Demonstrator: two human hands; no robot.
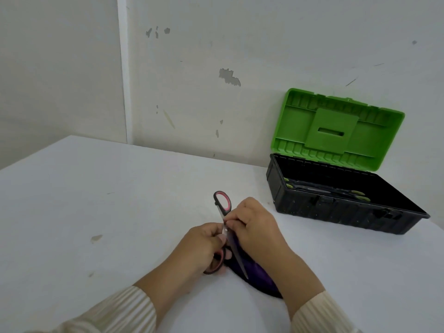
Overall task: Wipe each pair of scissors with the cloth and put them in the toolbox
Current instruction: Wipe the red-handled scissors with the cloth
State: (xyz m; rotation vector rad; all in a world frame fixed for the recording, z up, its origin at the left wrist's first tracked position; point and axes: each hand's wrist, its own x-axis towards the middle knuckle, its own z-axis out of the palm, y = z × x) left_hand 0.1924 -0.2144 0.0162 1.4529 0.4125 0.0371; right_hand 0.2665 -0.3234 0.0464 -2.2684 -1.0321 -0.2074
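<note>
Left hand (pixel 204 243) closed tight: the fingers curl around the lower handle loop of the red-handled scissors (pixel 239 260), gripping it just above the white table (pixel 120 200). The right hand (pixel 254 224) is also closed, knuckles up, its fingertips pinched on the same scissors close to the pivot.

The scissors are spread wide. The free handle loop, black with a pink-red lining, points away from the person towards the wall. One bare blade runs back towards the person and lies across the purple cloth (pixel 254 276). That cloth is bunched under the right palm and wrist and trails along the tabletop beneath the forearm. Whether any of it sits between the fingertips and the steel cannot be told from this angle. The two hands almost meet over the pivot, at the near middle of the table.

Cream ribbed sleeves (pixel 108 313) cover both forearms at the bottom of the view. To the right and further back, well apart from the hands, the black toolbox (pixel 336 212) stands open at the table's far edge. Its bright green lid (pixel 336 131) is raised and leans back against the wall (pixel 240 44). Inside the box lies what appears to be a pair of green-handled scissors (pixel 359 197), dark against the black floor. The pale wall shows chipped paint and scuffs, and a small stain marks the tabletop at left.
</note>
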